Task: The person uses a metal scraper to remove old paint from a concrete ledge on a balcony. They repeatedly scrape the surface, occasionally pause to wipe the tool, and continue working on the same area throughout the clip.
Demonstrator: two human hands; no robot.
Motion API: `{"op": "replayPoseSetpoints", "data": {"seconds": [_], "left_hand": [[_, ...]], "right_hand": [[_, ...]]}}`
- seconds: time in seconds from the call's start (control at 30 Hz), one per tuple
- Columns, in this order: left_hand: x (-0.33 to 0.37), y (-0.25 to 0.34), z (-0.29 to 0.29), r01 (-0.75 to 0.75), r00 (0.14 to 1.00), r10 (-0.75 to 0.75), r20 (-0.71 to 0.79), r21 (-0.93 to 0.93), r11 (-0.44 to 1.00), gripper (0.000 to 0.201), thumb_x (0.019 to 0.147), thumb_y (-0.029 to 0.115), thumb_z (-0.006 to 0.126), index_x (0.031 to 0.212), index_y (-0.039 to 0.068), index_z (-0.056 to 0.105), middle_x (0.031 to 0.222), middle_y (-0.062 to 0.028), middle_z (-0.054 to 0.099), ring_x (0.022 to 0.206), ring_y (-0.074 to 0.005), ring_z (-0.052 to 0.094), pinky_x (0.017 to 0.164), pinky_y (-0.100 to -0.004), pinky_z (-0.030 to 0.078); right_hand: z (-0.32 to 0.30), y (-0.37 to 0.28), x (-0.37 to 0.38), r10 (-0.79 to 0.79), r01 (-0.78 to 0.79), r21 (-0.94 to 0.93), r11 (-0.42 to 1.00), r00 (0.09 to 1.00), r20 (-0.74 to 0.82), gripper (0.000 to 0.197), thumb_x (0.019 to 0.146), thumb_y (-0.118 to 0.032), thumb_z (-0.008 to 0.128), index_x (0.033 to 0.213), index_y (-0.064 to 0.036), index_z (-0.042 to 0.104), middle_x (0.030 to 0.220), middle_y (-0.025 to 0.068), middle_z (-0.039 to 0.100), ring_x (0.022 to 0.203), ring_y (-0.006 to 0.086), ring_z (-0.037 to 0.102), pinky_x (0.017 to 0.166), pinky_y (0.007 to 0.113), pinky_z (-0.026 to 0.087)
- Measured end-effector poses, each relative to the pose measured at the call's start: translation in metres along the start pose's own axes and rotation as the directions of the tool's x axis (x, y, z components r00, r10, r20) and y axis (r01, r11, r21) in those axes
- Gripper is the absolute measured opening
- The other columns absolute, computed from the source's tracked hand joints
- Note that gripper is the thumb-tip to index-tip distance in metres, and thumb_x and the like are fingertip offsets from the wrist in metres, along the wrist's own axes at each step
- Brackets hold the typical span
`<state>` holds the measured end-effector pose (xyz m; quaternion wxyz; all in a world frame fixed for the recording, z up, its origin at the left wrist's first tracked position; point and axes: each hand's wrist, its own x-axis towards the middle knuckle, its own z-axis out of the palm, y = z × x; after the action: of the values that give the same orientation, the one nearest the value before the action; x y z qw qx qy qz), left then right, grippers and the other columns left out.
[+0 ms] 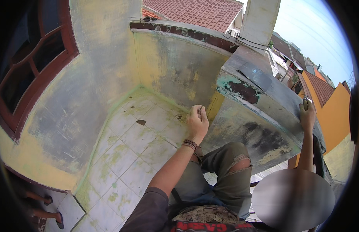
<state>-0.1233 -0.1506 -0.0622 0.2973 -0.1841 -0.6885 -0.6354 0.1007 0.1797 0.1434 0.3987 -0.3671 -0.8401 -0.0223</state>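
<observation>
My left hand (198,120), with a beaded bracelet (190,144) at the wrist, is raised over the tiled floor in front of the low wall. Its fingers are curled together in a pinch; a small dark bit shows at the fingertips, too small to name. My right hand (307,114) is at the outer edge of the grey ledge (280,91), closed around a small greenish, shiny thing that I cannot make out. Between the hands, a thin dark grey sheet (255,75) lies on the ledge, above a patch of peeling paint (243,91).
White floor tiles (127,158) carry greenish stains and a dark flake (141,122). A red-framed window (32,62) is set in the patchy wall on the left. Another person's sandalled foot (59,218) shows at lower left. Beyond the ledge are roofs (199,13). A grey oval blur covers the lower right.
</observation>
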Motion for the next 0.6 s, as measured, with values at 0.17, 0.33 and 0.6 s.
{"op": "replayPoseSetpoints", "data": {"seconds": [0.17,0.33,0.6], "left_hand": [[-0.015,0.003,-0.005,0.132,0.984,-0.128,0.125,-0.027,0.991,0.021,0.088,0.018,0.067,0.079,0.001,0.057,0.062,-0.0079,0.058,0.054,-0.0192,0.053,0.053,-0.0329,0.042],[-0.025,0.000,0.004,0.181,0.955,-0.188,0.229,0.051,0.982,0.028,0.087,0.023,0.068,0.076,0.000,0.057,0.064,-0.0102,0.060,0.057,-0.0236,0.057,0.055,-0.0346,0.044],[-0.172,-0.078,0.067,0.033,0.616,0.020,0.788,-0.051,0.998,0.036,0.091,0.035,0.054,0.092,0.001,0.065,0.083,-0.0214,0.067,0.088,-0.0385,0.064,0.080,-0.0413,0.048]], "right_hand": [[-0.001,-0.010,-0.005,-0.027,0.027,-0.035,0.999,1.000,-0.015,0.043,0.083,-0.030,0.062,0.120,-0.0087,0.061,0.106,0.0219,0.065,0.102,0.0393,0.061,0.087,0.044,0.046],[-0.004,-0.014,-0.007,-0.014,0.014,0.005,1.000,1.000,0.000,0.043,0.081,-0.031,0.062,0.118,-0.0085,0.063,0.103,0.0221,0.066,0.099,0.0384,0.062,0.086,0.044,0.046],[-0.006,-0.014,-0.006,0.054,-0.053,0.034,0.998,0.998,-0.028,0.041,0.081,-0.030,0.061,0.116,-0.0082,0.064,0.100,0.0218,0.067,0.097,0.0375,0.063,0.086,0.043,0.047]]}}
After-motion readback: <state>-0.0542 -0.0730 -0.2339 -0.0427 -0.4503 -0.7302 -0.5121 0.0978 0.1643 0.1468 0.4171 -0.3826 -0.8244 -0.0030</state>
